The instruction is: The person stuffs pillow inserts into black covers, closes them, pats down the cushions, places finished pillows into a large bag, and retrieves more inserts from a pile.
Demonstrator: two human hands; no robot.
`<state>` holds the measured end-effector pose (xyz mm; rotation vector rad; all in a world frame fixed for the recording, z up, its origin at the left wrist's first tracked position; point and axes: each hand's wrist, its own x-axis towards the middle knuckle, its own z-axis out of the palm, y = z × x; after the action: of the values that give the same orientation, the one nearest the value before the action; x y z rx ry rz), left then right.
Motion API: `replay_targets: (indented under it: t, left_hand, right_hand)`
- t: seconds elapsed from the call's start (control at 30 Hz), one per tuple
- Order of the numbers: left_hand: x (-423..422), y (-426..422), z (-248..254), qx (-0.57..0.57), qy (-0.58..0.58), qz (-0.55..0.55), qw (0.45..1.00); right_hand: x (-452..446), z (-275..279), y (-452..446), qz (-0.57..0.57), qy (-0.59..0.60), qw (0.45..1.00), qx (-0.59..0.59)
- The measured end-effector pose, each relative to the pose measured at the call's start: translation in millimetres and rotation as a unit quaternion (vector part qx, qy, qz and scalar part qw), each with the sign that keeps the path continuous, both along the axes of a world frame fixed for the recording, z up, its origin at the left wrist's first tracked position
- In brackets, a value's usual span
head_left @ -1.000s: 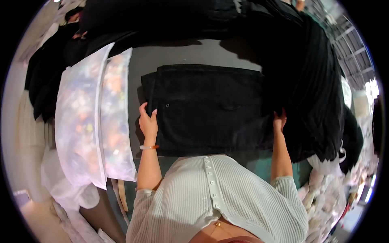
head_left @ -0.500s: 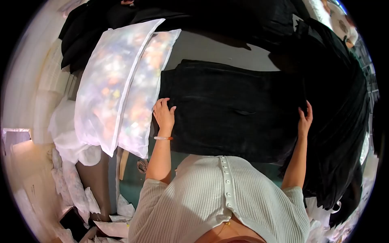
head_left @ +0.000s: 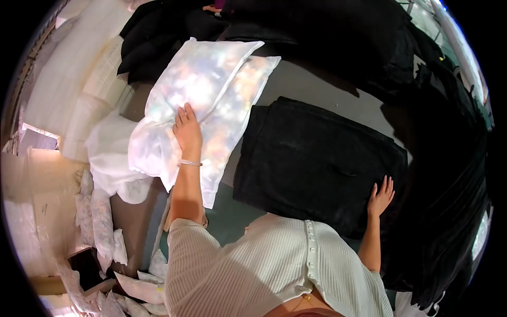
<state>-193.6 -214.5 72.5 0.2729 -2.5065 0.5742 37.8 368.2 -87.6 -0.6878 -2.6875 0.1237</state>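
My left hand (head_left: 187, 129) rests with fingers extended on the upper of two white translucent bags (head_left: 203, 79) with blurred multicoloured contents, which overlap on the left of the table. My right hand (head_left: 380, 198) lies spread on the right end of a folded black garment (head_left: 317, 158), near its lower corner. The garment lies flat in front of my body, its left edge close beside the bags. Neither hand grips anything.
Black fabric (head_left: 338, 37) is heaped along the far side, and more (head_left: 443, 201) hangs down the right. A grey tabletop (head_left: 311, 87) shows behind the garment. White cloth (head_left: 119, 153), cartons and small filled packets (head_left: 103, 222) are at left. Part of another person's hand (head_left: 213, 9) shows at the top.
My left hand has left the garment's left edge and moved onto the white bag. My right hand has shifted from the right edge onto the garment's top. The view has turned left.
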Motion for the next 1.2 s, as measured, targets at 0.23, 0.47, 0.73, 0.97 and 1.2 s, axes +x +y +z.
replay_targets:
  t: [0.23, 0.47, 0.73, 0.97, 1.2]
  left_hand:
    - [-5.8, -48.5, 136.3, 0.078, 0.127, -0.171, 0.974]
    - [93.5, 96.1, 173.3, 0.095, 0.077, -0.496, 0.86]
    - [102.8, 198.7, 83.1, 0.287, -0.249, -0.609, 0.696]
    - [57.4, 280.2, 25.9, 0.245, -0.195, -0.536, 0.784]
    - [31.8, 282.4, -69.6, 0.252, -0.191, -0.51, 0.8]
  right_hand:
    - [0.7, 12.2, -8.0, -0.008, 0.026, 0.999, -0.027]
    - [1.0, -2.1, 23.6, -0.017, 0.024, 0.996, -0.08]
    - [20.5, 152.9, 91.0, -0.006, 0.309, 0.56, -0.768]
    - [-34.3, 158.7, -6.2, 0.112, 0.04, 0.993, 0.011]
    - [-81.0, 126.3, -107.9, 0.224, -0.025, 0.974, 0.003]
